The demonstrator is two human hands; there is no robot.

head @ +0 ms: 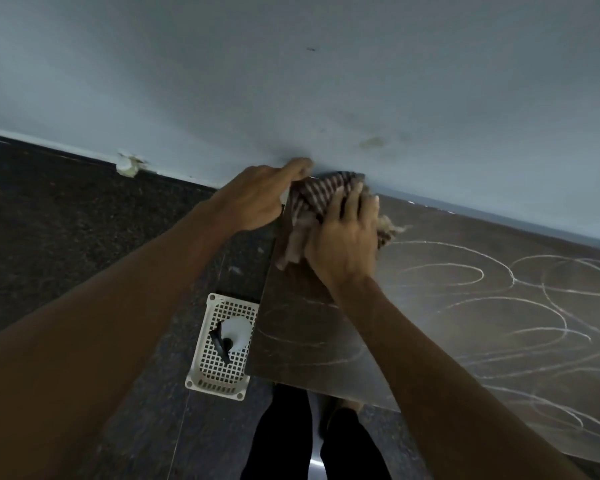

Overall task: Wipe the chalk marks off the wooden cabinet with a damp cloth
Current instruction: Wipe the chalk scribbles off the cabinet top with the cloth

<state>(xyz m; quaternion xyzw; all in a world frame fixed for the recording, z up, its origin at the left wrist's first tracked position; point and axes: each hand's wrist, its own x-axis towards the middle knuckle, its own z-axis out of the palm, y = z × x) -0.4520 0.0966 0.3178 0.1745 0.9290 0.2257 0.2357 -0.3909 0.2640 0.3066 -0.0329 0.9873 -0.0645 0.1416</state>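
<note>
The dark wooden cabinet top (440,327) stretches from the middle to the right, covered in looping white chalk marks (465,271). A striped brown and white cloth (321,195) lies bunched at the cabinet's far left corner by the wall. My right hand (343,237) presses down on the cloth with fingers spread. My left hand (260,199) grips the cabinet's far left corner edge, its fingers touching the cloth's left side.
A white perforated plastic basket (205,372) stands on the dark speckled floor (66,237) against the cabinet's left side, holding a white object and a dark tool. A pale grey wall (291,81) runs behind. My legs in dark trousers (281,441) show below.
</note>
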